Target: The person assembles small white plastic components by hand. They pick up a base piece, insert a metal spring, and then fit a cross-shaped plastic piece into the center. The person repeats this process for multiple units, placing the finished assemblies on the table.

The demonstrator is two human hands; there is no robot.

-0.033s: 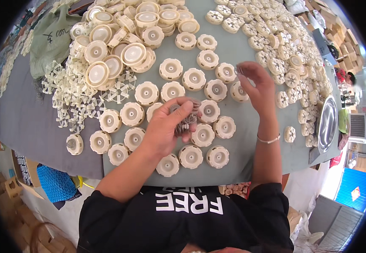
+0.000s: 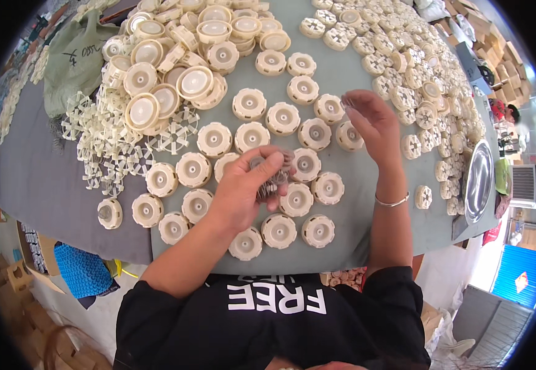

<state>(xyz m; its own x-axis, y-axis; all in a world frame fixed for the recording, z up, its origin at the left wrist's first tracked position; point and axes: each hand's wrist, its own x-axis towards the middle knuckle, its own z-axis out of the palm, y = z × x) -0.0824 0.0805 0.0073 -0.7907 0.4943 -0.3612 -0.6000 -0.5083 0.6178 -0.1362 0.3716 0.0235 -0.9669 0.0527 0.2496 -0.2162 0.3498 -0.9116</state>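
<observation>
Many springs (image 2: 270,186) clasped, left fingers (image 2: 270,164); right fingers (image 2: 365,98) half-curled, hold unclear; bare cloth (image 2: 352,237) by table edge (image 2: 305,270).

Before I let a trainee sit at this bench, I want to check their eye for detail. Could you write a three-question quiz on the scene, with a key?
1. What does the left hand hold?
2. True or false: the green bag lies farther left than the silver tray.
3. Where is the right hand? (a) on the green bag, (b) by the cream caps, (c) on the silver tray.

Key: 1. A bunch of metal coils. 2. True. 3. b.
</observation>
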